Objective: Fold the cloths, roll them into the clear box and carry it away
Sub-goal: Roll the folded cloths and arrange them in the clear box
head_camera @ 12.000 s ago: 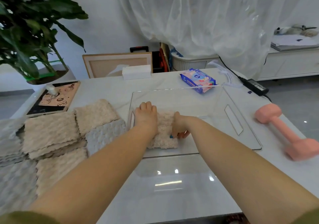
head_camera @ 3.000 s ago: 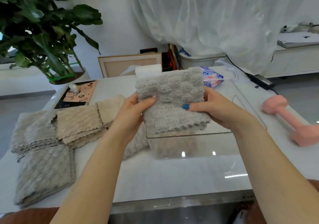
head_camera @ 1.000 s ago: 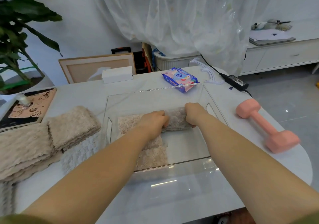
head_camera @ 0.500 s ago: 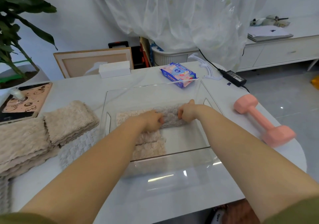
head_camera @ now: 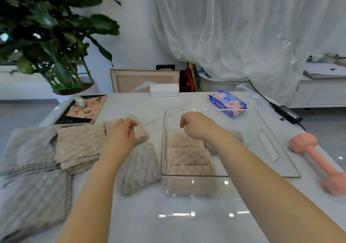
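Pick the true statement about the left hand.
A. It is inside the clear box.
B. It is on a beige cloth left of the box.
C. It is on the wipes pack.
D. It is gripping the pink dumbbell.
B: the left hand is on the beige cloth, outside the clear box on its left.

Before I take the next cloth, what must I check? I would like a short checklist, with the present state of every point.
1. Left hand reaches the beige cloth: ok, fingers are on it.
2. Grip on that cloth is firm: cannot tell, blurred.
3. Right hand free: ok, it holds nothing, above the box.
4. Room in the box: ok, its right part is bare.
5. Beige rolls tidy: ok, three lie side by side.
6. Grey roll settled: cannot tell, the arm covers most of it.
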Motion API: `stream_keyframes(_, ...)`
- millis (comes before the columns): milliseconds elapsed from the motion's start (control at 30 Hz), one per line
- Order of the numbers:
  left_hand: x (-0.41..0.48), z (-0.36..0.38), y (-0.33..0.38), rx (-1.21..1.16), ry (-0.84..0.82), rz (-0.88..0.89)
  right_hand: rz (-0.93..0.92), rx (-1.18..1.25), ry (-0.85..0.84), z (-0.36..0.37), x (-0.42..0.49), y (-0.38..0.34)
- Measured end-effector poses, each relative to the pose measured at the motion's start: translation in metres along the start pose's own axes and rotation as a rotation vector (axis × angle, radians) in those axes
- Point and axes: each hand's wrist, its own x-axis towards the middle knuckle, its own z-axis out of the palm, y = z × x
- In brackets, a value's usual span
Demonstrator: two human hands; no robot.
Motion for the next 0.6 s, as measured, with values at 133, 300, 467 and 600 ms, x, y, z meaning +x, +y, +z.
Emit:
stream_keyframes(133,-0.035,-0.003,-0.060,0.086,-0.216,-0.368,-0.143,0.056,0.095,0.029,-0.008,-0.067)
stream_keyframes(300,-0.070,0.031,-0.082,-0.549,-0.251,-0.805,-0.214,-0.049,0.054,0.080,-0.022,-0.107)
stream_keyframes(467,-0.076,0.032,-0.063,-0.958,-0.209,-0.879,-0.264,-0.387,0.065,0.096,-0.028,-0.108)
stream_keyframes(600,-0.081,-0.001,-0.044,-1.461,-0.113,-0.826,-0.246,-0.280,0.139,0.095,-0.026,-0.108)
